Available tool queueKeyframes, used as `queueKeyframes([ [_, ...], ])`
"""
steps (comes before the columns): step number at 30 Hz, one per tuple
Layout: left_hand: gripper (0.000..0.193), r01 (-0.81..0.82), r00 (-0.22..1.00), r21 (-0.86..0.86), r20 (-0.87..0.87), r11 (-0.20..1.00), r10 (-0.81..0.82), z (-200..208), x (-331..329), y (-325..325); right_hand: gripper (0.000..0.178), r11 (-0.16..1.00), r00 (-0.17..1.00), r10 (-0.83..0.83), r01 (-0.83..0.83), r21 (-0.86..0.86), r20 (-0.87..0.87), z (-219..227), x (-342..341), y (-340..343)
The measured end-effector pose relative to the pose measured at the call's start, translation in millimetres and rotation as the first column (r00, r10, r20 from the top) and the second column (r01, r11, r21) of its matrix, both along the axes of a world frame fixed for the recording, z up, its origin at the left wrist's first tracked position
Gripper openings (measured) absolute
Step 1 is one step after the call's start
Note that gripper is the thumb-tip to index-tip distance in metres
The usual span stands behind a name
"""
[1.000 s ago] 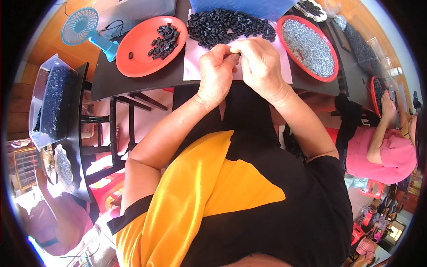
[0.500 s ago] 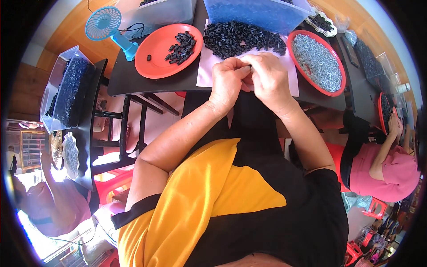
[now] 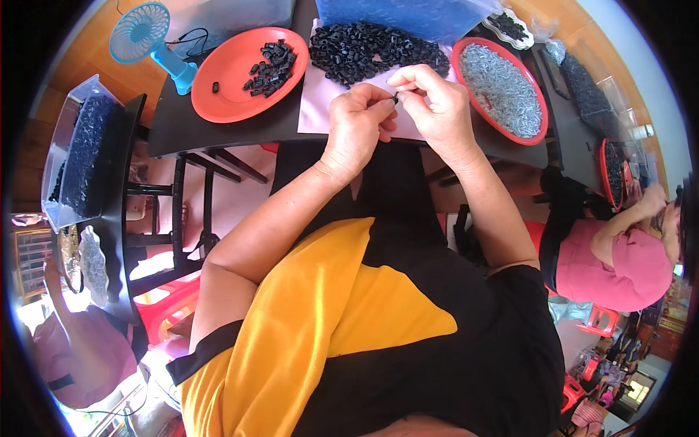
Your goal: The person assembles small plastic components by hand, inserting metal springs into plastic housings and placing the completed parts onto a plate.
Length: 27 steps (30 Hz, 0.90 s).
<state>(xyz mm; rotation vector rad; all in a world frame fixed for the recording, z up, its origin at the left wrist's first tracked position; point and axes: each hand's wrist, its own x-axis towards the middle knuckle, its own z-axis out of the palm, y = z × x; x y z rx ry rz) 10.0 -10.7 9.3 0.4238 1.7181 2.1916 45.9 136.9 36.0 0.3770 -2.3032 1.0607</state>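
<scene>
My left hand [image 3: 355,122] pinches a small black plastic part [image 3: 395,99] between thumb and fingers, above the near edge of a pale pink cloth [image 3: 317,109]. My right hand [image 3: 441,111] meets it from the other side, thumb and forefinger closed at the part; what they grip is too small to make out. Just beyond both hands lies a heap of black plastic parts [image 3: 364,52] on the cloth. To the right stands a red tray [image 3: 541,132] full of small silvery metal pieces [image 3: 502,87]. An orange-red plate [image 3: 218,76] with several black parts [image 3: 271,73] is at the left.
A blue handheld fan [image 3: 149,40] stands at the table's left end. Behind the heap is a translucent blue bin [image 3: 408,18]. A white scalloped dish [image 3: 510,33] holds black parts at the far right. People in pink sit at the left [image 3: 87,357] and right [image 3: 615,262].
The whole view has shifted, so the table sits further left and higher. My right hand has lifted slightly and drawn apart from the left, exposing the small black part between the fingertips.
</scene>
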Motion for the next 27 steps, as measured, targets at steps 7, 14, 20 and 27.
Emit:
queueKeyframes([
  [7, 0.009, 0.015, 0.999, -0.041, -0.045, 0.999, -0.016, -0.2, -0.1, -2.1, 0.023, 0.993, 0.999, -0.004, 0.009, 0.121, -0.039, 2.7, 0.8, -4.5],
  [14, 0.008, 0.003, 0.999, -0.040, -0.046, 0.999, -0.005, -2.1, 2.3, -1.8, 0.025, 0.854, 0.942, 0.167, 0.010, 0.521, -0.292, 12.2, -0.9, -9.9],
  [20, 0.008, -0.007, 0.999, -0.102, -0.045, 0.995, 0.003, 3.0, 2.5, -1.1, 0.025, 0.996, 0.999, 0.034, -0.036, 0.078, 0.035, 2.1, 0.9, -2.1],
  [27, 0.009, -0.005, 0.999, -0.068, -0.054, 0.998, 0.001, -2.3, 1.5, -0.9, 0.031, 0.931, 0.934, 0.017, 0.115, 0.345, -0.357, -1.0, 5.4, -17.3],
])
